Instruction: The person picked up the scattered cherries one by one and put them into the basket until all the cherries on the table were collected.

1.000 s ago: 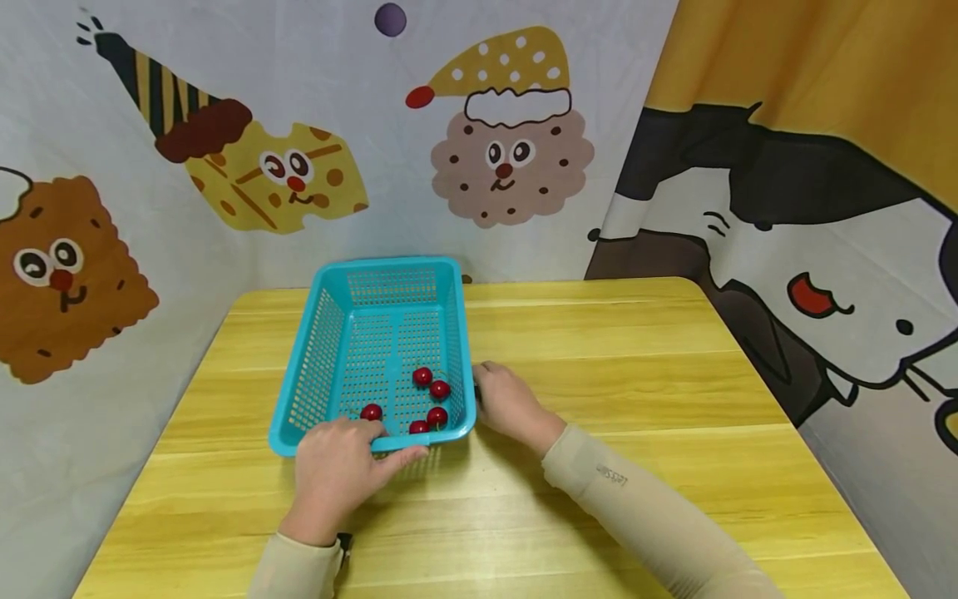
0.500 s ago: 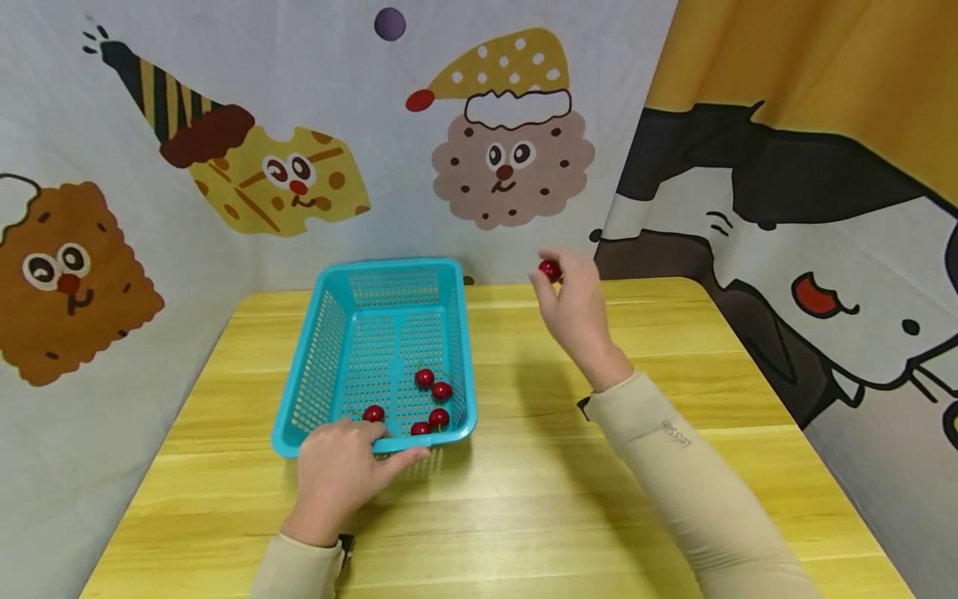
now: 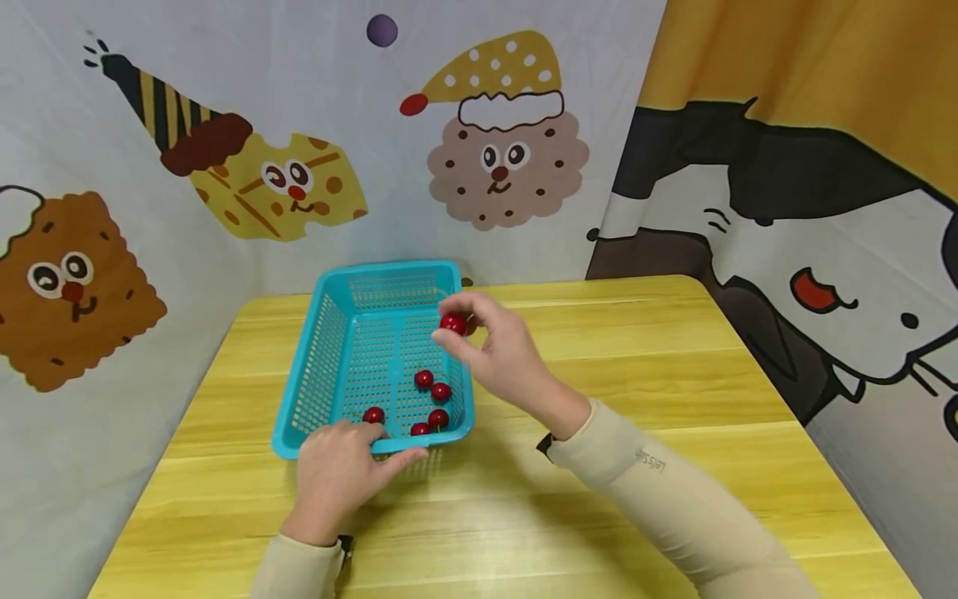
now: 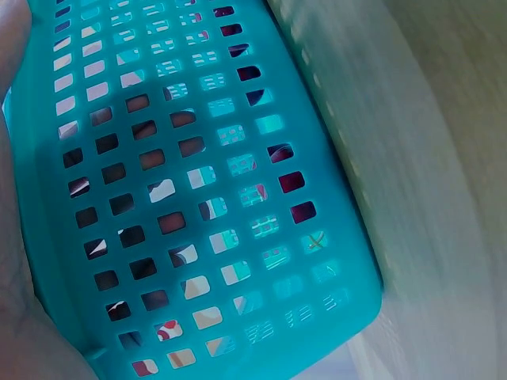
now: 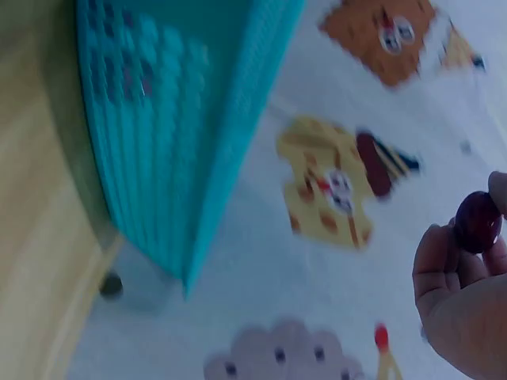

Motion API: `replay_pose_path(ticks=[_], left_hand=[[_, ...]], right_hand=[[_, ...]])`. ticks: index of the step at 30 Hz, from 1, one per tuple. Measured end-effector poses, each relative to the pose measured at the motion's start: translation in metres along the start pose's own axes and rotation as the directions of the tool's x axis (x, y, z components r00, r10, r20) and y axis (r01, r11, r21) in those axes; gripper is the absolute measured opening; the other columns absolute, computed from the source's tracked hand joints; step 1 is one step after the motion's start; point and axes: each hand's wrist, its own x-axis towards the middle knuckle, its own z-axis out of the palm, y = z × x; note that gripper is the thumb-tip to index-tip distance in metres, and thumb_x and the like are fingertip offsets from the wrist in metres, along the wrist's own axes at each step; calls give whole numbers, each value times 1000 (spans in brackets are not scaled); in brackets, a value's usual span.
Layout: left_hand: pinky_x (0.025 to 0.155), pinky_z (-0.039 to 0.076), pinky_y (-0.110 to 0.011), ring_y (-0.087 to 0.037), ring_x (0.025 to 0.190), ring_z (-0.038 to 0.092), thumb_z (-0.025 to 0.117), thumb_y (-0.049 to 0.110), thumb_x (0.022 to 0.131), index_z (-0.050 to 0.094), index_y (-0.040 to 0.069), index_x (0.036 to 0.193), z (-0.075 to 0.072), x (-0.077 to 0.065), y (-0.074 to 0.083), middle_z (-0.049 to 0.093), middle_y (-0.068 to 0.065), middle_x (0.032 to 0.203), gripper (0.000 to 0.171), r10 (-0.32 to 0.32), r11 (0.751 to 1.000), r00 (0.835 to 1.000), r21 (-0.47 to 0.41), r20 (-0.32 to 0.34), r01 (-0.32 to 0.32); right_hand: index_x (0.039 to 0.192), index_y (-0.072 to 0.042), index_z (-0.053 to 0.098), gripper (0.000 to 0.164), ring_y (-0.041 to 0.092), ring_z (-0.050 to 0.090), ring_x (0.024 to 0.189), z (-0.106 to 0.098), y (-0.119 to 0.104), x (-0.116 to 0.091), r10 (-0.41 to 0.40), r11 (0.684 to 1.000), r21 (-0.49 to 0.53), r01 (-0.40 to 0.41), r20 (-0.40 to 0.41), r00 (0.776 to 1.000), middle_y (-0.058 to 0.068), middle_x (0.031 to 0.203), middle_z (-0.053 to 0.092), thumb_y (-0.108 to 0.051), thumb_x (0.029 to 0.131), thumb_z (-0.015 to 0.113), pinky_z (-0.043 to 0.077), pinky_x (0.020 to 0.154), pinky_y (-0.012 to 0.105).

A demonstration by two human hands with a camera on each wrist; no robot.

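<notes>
My right hand (image 3: 509, 358) holds a shiny dark-red cherry (image 3: 452, 323) between thumb and fingertips, above the right side of a blue plastic basket (image 3: 374, 349). The right wrist view has this cherry (image 5: 478, 222) in the fingers, with the basket (image 5: 222, 150) off to the left. Inside the basket, several cherries (image 3: 424, 379) lie toward the front right. My left hand (image 3: 337, 470) grips the near rim, its thumb along the outside and fingertips hidden over the edge. In the left wrist view the perforated basket wall (image 4: 333, 273) fills the middle, red cherries showing through its holes.
The basket stands on the left part of a yellow wood-grain table (image 3: 599, 349). Behind the table hangs a pale cloth (image 3: 314, 66) with cartoon prints, and a darker patterned curtain (image 3: 748, 50) is on the right.
My right hand went from beside the basket up to the right, where a cherry showed in its fingers, then back left over the basket. The left hand and basket stayed put.
</notes>
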Motion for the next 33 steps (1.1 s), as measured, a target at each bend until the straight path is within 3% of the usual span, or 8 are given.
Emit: replay_pose_path(ticks=[3,6,12,19,25,28,33], left_hand=[[33,22,-30,-13,40,33,65,83,64,43,26,51,1,0,0,27,8,46,63,1,1000,1000,-5,-8,-1],[33,21,-29,-13,39,33,66,83,63,40,26,50,1,0,1,26,8,46,64,10,1000,999,-10,-32,-10],[32,22,-29,-13,38,34,73,77,60,44,25,50,0,1,1,28,8,45,61,23,1000,999,-10,-39,-23],[32,24,-30,-16,39,39,70,80,61,55,23,53,1,0,0,33,8,44,60,12,1000,1000,11,-15,-12],[33,24,-29,-16,40,42,64,84,63,64,21,58,1,-2,0,38,8,43,63,4,1000,1000,18,-8,-4],[32,23,-29,-17,40,43,64,84,63,64,22,58,1,-3,0,40,7,43,63,2,1000,1000,16,-22,-2],[32,24,-30,-18,40,44,67,82,61,64,22,58,2,-2,-1,44,5,45,61,6,1000,999,14,-41,-5]], right_hand=[[115,0,61,30,5,55,87,23,11,-8,-9,1000,-4,9,101,995,2,103,64,-12,91,73,52,76,31],[116,-1,60,31,4,55,88,37,17,-16,1,1000,-8,1,150,989,3,106,65,-15,91,72,52,77,30],[119,-2,58,33,5,55,89,50,27,-29,34,999,-39,-27,201,979,1,108,64,-16,92,71,52,77,28],[122,-3,58,36,7,55,95,58,40,-35,114,990,-101,-94,207,972,2,112,64,-22,93,71,51,78,28],[123,-5,59,37,8,54,103,66,53,-40,243,959,-215,-187,279,929,2,117,63,-27,95,69,51,87,33],[120,-8,63,34,9,53,104,71,56,-41,258,937,-315,-150,337,906,0,116,64,-29,94,69,50,88,31],[113,-10,67,28,12,55,98,77,55,-41,232,895,-444,-37,394,889,-2,109,67,-27,91,73,50,84,32]])
